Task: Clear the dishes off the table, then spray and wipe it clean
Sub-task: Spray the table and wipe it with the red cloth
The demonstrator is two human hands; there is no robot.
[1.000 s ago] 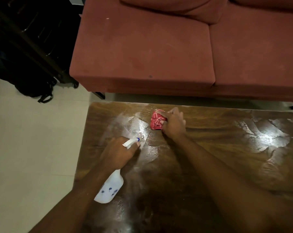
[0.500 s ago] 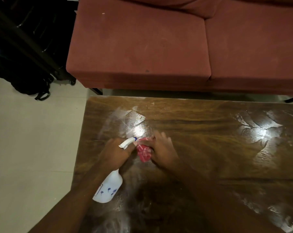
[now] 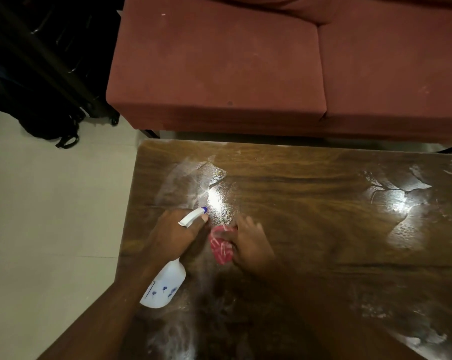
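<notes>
Head view: two hands at work on the near-left part of a wet wooden table (image 3: 310, 229).

The left hand (image 3: 173, 235) is wrapped round the neck of a white spray bottle (image 3: 165, 284), fingers curled at the trigger. The nozzle points away over the tabletop and the bottle's body slants back along the forearm, above the table's left edge. Just beside it, the right hand (image 3: 250, 245) presses a bunched red-and-white cloth (image 3: 221, 246) flat onto the wood. Its fingers are curled over the top of the cloth; the hand is blurred, so the exact hold is hard to read. Pale, shiny wet streaks lie ahead of the nozzle and again far over to the right. Beyond the table stands a reddish sofa (image 3: 219, 74), a black bag (image 3: 45, 120) on the pale tiled floor (image 3: 51, 216) to its left.
</notes>
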